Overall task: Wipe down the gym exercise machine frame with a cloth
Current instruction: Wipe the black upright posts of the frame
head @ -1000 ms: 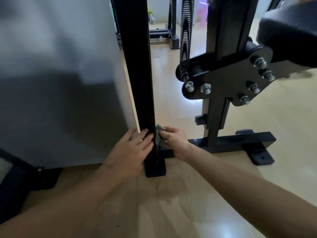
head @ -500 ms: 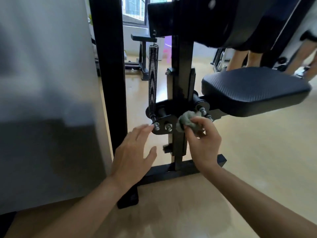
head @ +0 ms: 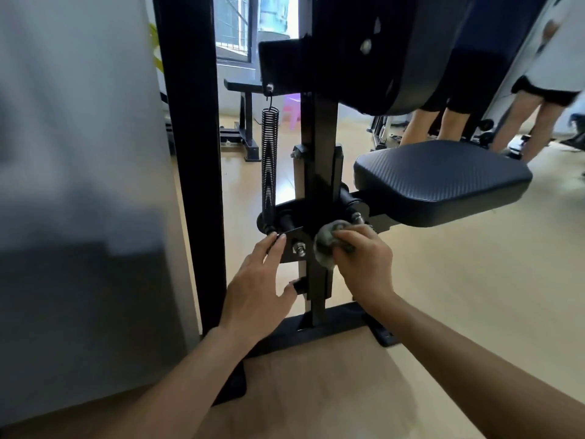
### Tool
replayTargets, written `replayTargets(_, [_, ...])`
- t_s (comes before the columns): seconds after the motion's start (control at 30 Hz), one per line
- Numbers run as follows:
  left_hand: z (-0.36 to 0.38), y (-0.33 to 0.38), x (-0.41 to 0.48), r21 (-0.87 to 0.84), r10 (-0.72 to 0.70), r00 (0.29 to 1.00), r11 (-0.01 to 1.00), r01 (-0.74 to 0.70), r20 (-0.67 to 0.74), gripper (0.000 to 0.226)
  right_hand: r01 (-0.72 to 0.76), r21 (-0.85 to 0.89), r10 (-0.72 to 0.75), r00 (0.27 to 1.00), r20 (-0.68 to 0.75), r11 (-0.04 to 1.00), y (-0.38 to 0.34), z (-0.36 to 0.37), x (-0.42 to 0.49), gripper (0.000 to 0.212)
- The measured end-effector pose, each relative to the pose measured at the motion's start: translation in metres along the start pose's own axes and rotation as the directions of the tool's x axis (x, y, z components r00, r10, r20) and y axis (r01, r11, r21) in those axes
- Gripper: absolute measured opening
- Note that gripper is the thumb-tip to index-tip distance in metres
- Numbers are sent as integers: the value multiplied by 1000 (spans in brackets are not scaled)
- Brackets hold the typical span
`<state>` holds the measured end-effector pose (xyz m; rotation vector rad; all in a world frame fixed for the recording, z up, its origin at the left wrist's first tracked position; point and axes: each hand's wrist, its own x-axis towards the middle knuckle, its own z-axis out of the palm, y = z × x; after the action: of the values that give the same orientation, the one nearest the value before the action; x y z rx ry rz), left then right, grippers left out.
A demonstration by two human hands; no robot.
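The black exercise machine frame stands in front of me, with a bolted bracket plate under the padded seat. My right hand grips a crumpled grey-green cloth and presses it against the bracket and centre post. My left hand has straight fingers, its fingertips touching the left edge of the bracket plate near a bolt. A coil spring hangs just above that hand.
A thick black upright post stands to the left, beside a grey panel. The machine's base bar lies on the wooden floor. Two people's legs stand behind the seat. Another bench sits by the window.
Both hands left the bottom of the left upright post and rose to the bolted bracket under the seat. The right hand brought the cloth along, and my view lifted.
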<state>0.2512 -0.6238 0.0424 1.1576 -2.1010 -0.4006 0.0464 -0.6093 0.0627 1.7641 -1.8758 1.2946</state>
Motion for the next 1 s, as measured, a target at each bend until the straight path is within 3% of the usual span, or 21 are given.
replayTargets(0.1, [-7, 1, 7, -169, -72, 997, 983, 75, 22, 75, -12, 173, 44, 982, -183, 985, -33, -11, 39, 28])
replayTargets(0.2, [-16, 7, 15, -290, -126, 992, 950, 117, -12, 67, 3, 300, 69, 971, -228, 954, -54, -7, 63, 33])
replayTargets(0.3, [-30, 19, 23, -439, -168, 984, 889, 127, -54, 54, 53, 172, -34, 993, -112, 984, -53, 5, 49, 29])
replayTargets(0.4, [-42, 27, 27, -512, -173, 982, 852, 113, -73, 49, -24, 172, 16, 999, 52, 985, -47, 7, 32, 29])
replayTargets(0.53, [-51, 36, 35, -562, -178, 983, 818, 120, -48, 52, -105, 405, 81, 994, 76, 908, -64, -6, 37, 30])
replayTargets(0.7, [-83, 60, 62, -538, -125, 978, 843, 16, -165, 24, -33, 597, -18, 997, 80, 802, -99, -27, 61, 41])
replayTargets(0.83, [-116, 84, 96, -590, -181, 937, 807, -33, -300, 19, 237, 393, -198, 971, -138, 889, -104, -39, 96, 41])
replayTargets(1.0, [-139, 113, 142, -681, -339, 845, 731, -40, -414, 18, 391, 86, -382, 918, -101, 916, -109, -30, 135, 66])
